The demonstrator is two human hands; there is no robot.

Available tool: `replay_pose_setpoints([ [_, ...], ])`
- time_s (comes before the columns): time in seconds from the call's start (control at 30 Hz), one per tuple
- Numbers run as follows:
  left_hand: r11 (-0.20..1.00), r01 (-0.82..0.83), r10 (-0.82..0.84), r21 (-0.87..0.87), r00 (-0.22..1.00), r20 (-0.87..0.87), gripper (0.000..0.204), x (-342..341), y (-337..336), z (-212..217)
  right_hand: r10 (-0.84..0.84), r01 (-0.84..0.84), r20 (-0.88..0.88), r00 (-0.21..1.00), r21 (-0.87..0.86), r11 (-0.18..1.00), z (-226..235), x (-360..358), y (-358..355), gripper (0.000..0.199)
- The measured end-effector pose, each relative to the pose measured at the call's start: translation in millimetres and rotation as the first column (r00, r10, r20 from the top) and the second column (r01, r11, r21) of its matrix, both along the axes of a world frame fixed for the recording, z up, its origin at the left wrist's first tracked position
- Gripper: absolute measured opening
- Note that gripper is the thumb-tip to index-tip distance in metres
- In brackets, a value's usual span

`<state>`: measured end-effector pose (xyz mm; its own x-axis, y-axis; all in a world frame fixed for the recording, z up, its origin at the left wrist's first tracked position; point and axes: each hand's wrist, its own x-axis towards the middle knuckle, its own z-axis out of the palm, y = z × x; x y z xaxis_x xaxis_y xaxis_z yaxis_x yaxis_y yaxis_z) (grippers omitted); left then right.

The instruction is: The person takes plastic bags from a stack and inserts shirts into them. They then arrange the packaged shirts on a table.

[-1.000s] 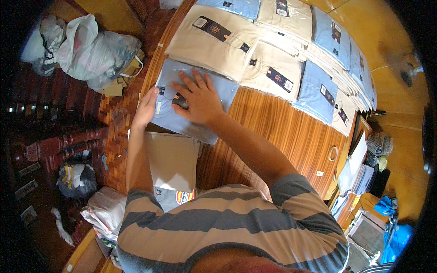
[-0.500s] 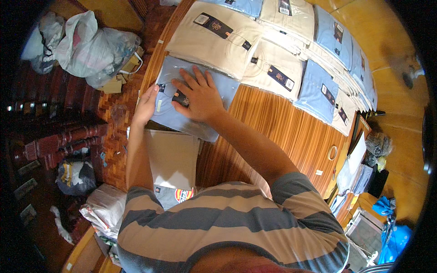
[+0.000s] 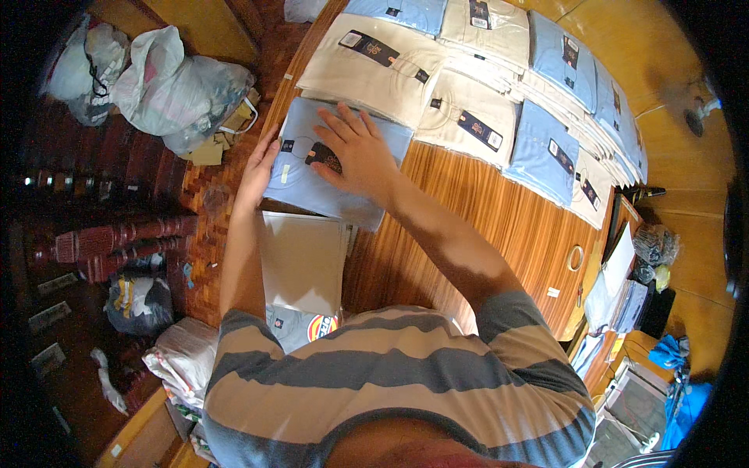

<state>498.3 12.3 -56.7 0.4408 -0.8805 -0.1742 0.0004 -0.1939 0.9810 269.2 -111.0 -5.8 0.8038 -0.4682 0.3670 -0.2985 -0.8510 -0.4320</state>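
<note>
The folded light-blue shirt (image 3: 331, 175) lies flat at the near-left edge of the wooden bench (image 3: 476, 226), its left side at or just over the rim. The right hand (image 3: 355, 152) rests spread, palm down, on the shirt's middle, over a dark tag; the left hand (image 3: 257, 171) lies flat along the shirt's left edge, fingers straight. The hands are apart and neither grips anything.

The main risk I judge is the shirt sliding off that edge: a push leftward from the right hand, with the left hand giving way, could tip it toward the white cardboard sheets (image 3: 303, 261) below and the parquet floor (image 3: 207, 234). Pressing unevenly could also skew the fold or crease the fabric, since only a palm holds it down.

Just beyond, touching the blue shirt's far edge, lies a folded cream shirt (image 3: 367, 58), with rows of cream and blue shirts (image 3: 546, 140) overlapping across the bench. Sliding the blue shirt forward could ruck up that neighbour. Plastic bags (image 3: 172, 86) sit on the floor, well apart.
</note>
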Motion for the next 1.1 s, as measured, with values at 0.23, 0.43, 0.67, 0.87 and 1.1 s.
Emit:
replay_pose_setpoints([
  [0.23, 0.999, 0.019, -0.011, -0.028, 0.966, 0.259, 0.054, -22.6, 10.7, -3.7, -0.165, 0.163, -0.062, 0.984, -0.042, 0.986, -12.3, -11.4, 45.4, 0.068],
  [0.43, 0.995, -0.044, 0.013, 0.086, 0.944, 0.330, 0.052, -26.8, 11.5, 5.6, -0.175, 0.171, -0.045, 0.984, -0.078, 0.982, -23.3, -7.7, 41.6, 0.068],
  [0.67, 0.996, -0.045, 0.019, 0.083, 0.955, 0.295, 0.049, -24.2, 15.9, 0.3, -0.164, 0.160, -0.045, 0.985, -0.083, 0.984, -24.3, -4.4, 42.7, 0.067],
  [0.87, 0.997, -0.043, 0.025, 0.068, 0.967, 0.255, 0.048, -28.7, 13.3, 2.5, -0.158, 0.157, -0.012, 0.987, -0.075, 0.985, -30.0, -4.0, 40.0, 0.068],
  [1.1, 0.993, -0.015, 0.057, -0.121, 0.932, 0.358, 0.052, -32.7, 13.9, -13.3, -0.157, 0.154, -0.039, 0.987, -0.079, 0.985, -27.2, -4.0, 41.0, 0.068],
])
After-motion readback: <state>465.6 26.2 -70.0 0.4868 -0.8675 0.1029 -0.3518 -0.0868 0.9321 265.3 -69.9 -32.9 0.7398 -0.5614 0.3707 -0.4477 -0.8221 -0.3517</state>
